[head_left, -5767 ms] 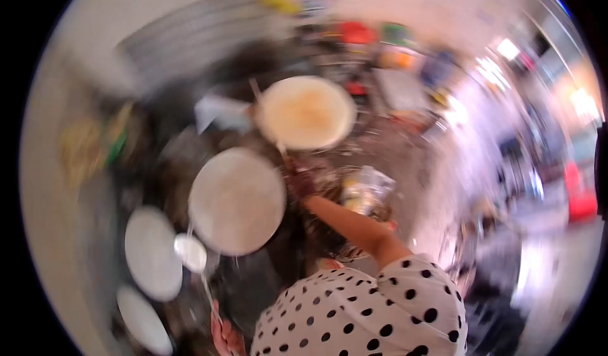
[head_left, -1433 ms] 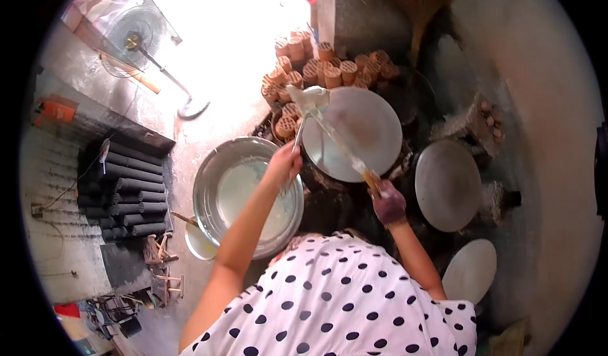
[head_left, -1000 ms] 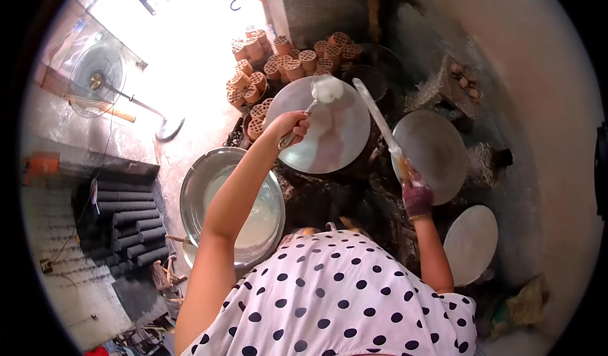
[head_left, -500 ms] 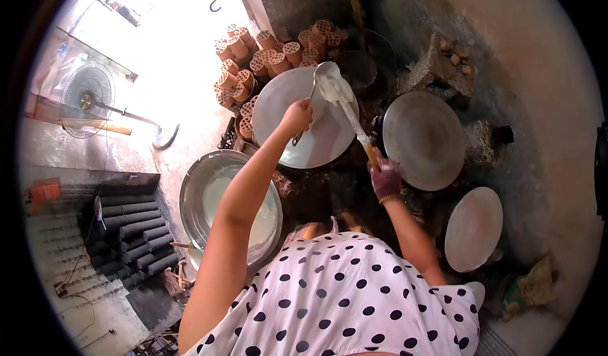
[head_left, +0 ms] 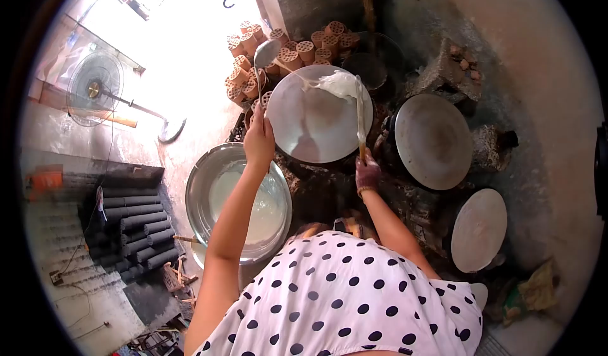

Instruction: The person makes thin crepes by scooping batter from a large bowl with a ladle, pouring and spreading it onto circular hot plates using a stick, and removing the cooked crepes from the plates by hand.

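My bare left hand (head_left: 258, 142) is closed round the handle of a ladle (head_left: 266, 53), whose bowl is raised over the left edge of a round pale griddle (head_left: 310, 125). My right hand (head_left: 367, 174), in a purple glove, grips a long flat stick (head_left: 360, 112) that reaches across the griddle's right side. White batter (head_left: 340, 84) lies in a lump near the griddle's upper right, beside the stick's tip. A thin streak of it stretches toward the ladle. Below my left hand, a large metal basin (head_left: 195, 194) holds more white batter.
More round griddles stand on the right, one (head_left: 433, 142) beside the stick and another (head_left: 479, 231) lower down. Perforated clay cylinders (head_left: 306, 53) are heaped behind the griddle. Black cylinders (head_left: 140, 222) are stacked at left, below a standing fan (head_left: 95, 90). A concrete block (head_left: 446, 71) sits at upper right.
The ladle has moved up and left, away from the stick. White batter now lies on the griddle's upper right. The stick has swung more upright, and my right hand has moved slightly left.
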Action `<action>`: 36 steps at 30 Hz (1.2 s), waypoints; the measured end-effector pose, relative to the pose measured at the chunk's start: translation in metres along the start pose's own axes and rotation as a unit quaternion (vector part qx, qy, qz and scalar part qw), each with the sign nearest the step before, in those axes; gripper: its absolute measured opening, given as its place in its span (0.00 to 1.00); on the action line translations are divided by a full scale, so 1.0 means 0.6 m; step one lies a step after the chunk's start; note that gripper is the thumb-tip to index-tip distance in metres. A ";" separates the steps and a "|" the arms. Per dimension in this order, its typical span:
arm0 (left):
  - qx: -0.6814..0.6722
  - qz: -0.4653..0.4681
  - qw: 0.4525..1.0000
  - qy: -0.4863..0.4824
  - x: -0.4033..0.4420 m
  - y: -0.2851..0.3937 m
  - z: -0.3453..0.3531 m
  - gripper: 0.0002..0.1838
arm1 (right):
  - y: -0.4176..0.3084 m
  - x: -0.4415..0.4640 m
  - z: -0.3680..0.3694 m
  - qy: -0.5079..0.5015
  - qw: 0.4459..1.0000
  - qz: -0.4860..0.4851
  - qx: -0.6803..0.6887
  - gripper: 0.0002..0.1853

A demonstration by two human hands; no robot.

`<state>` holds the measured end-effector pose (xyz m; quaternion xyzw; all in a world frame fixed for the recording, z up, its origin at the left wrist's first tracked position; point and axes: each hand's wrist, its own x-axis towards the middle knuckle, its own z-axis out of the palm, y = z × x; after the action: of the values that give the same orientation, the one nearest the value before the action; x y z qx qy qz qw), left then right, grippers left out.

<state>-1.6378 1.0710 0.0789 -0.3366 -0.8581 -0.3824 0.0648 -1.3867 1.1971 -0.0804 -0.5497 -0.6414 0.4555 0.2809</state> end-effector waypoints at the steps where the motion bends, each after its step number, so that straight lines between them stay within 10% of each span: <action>1: 0.001 -0.002 1.000 0.004 -0.011 -0.024 -0.004 0.24 | -0.020 0.010 0.019 -0.004 1.000 -0.003 0.000 0.23; 5: -0.233 -0.208 0.927 -0.205 -0.056 -0.024 -0.076 0.23 | -0.070 0.070 0.045 -0.141 0.987 0.080 -0.007 0.22; 7: -0.351 -0.265 0.864 -0.246 -0.090 -0.025 -0.120 0.22 | -0.055 0.079 0.012 -0.059 0.993 -0.088 0.042 0.21; 16: -0.478 -0.451 0.733 -0.174 -0.214 -0.089 -0.147 0.22 | -0.094 0.122 0.105 -0.064 0.980 0.068 -0.176 0.20; 18: -0.479 -0.403 0.762 -0.170 -0.229 -0.071 -0.175 0.22 | -0.055 0.170 0.101 -0.148 0.983 -0.102 -0.049 0.19; 22: -0.515 -0.334 0.778 -0.136 -0.266 -0.029 -0.243 0.23 | -0.044 0.139 0.038 0.010 0.993 -0.001 -0.116 0.17; 30: -0.561 -0.431 0.701 -0.091 -0.338 -0.041 -0.224 0.21 | -0.082 0.199 0.083 -0.226 0.962 -0.019 -0.149 0.18; 33: -0.571 -0.442 0.688 -0.079 -0.344 -0.034 -0.221 0.20 | 0.007 0.271 0.049 -0.223 0.956 -0.167 -0.089 0.20; 36: -0.574 -0.447 0.683 -0.066 -0.351 -0.030 -0.217 0.20 | -0.041 0.235 0.005 -0.151 0.977 -0.088 -0.122 0.19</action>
<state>-1.5067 0.8599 0.0814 0.0909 -0.5213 -0.7604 -0.3766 -1.4341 1.3321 -0.0794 -0.4461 -0.7734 0.4245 0.1508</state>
